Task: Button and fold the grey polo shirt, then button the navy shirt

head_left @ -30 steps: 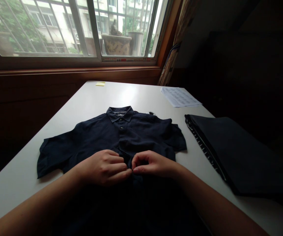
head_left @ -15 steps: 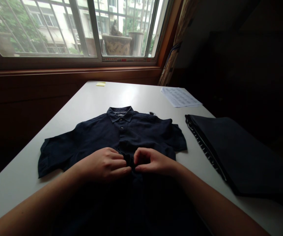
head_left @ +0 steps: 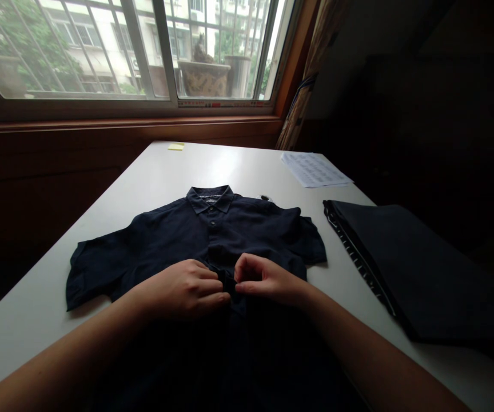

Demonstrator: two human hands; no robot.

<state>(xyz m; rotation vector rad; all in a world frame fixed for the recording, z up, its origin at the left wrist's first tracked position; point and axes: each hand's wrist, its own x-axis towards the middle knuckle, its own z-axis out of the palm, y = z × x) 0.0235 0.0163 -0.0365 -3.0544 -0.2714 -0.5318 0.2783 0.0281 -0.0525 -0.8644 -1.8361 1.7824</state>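
A dark navy short-sleeved shirt [head_left: 156,246] lies face up on the white table, its collar [head_left: 210,199] toward the window. Buttons show on the placket [head_left: 213,224] below the collar. At the middle of the shirt front, my left hand [head_left: 189,288] is closed, knuckles up, on the placket edge. Close beside it, my right hand [head_left: 264,278] pinches the raised shirt cloth between thumb and forefinger. The fingertips nearly meet over a small bunch of fabric. Any button between them is too dark to make out. The lower shirt sinks into shadow beneath my forearms.
On the right of the white table [head_left: 118,200] lies a dark folded cloth-like item [head_left: 418,269] with a striped edge. Printed papers [head_left: 313,169] rest at the far right corner, a yellow sticky note [head_left: 176,147] at the far left. A barred window [head_left: 122,51] stands behind.
My right hand has risen slightly, its thumb moving up closer to the forefinger. My left hand has shifted very little, and the shirt stays in place.
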